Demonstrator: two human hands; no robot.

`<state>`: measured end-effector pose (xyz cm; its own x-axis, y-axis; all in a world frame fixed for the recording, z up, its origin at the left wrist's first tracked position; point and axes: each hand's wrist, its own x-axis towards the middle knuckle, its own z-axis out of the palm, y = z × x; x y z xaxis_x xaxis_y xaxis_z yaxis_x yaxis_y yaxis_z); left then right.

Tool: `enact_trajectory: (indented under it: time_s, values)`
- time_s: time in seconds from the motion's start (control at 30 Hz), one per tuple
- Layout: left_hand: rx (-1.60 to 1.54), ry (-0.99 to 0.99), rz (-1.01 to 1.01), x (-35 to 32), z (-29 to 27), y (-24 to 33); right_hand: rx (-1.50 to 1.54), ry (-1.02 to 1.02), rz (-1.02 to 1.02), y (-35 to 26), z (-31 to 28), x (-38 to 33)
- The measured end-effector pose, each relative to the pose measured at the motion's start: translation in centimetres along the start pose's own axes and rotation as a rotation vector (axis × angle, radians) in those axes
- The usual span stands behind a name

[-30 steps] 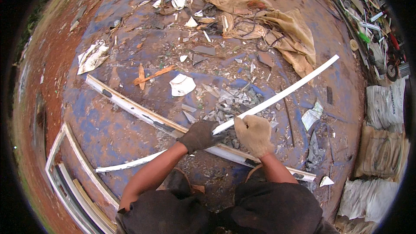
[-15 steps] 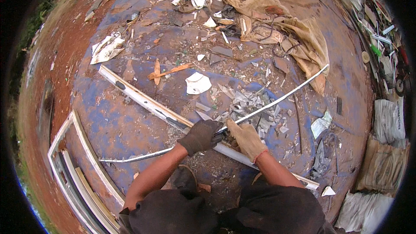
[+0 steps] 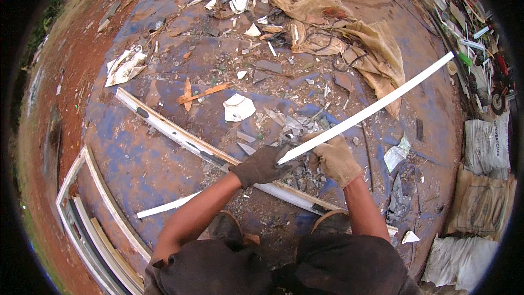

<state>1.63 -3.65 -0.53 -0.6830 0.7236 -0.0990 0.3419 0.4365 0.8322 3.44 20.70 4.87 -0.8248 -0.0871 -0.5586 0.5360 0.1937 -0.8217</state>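
A long white strip (image 3: 376, 106) slants up to the right across my hands, its far end near the right of the mat. My right hand (image 3: 337, 158), in a tan glove, is closed around it from below. My left hand (image 3: 262, 165), in a dark glove, is closed at the strip's nearer end. Another white length (image 3: 166, 206) shows left of my left forearm; whether it joins the strip is hidden by my arm. Beneath both hands a dirty white frame bar (image 3: 174, 134) lies diagonally, running toward my right foot.
Broken grey shards (image 3: 305, 125) lie beyond my hands, with a white fragment (image 3: 239, 107) and crossed wood slivers (image 3: 199, 95) nearby. A tan sack (image 3: 376, 49) lies far right. White frames (image 3: 71, 186) rest at the left; scrap (image 3: 475, 38) and sacks (image 3: 486, 147) line the right.
The strip has turned to show its broad white face, and its far end has swung right and up. My right hand has moved slightly right, and the left white length has tilted.
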Motion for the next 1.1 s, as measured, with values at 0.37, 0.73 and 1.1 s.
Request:
enact_trajectory:
  time_s: [0.37, 0.73, 1.1]
  values:
    - [-0.415, 0.172, -0.281, -0.3, -1.0, -0.2, -0.377, 0.058, -0.074, 0.1, 4.0, -0.9]
    - [0.03, 0.423, -0.236, -2.4, 3.4, -1.6, -0.576, 0.063, -0.396, 2.1, 6.9, 1.0]
    - [-0.099, 0.369, -0.231, 0.9, 2.5, -1.7, -0.42, 0.322, -0.408, 2.6, 6.4, 1.5]
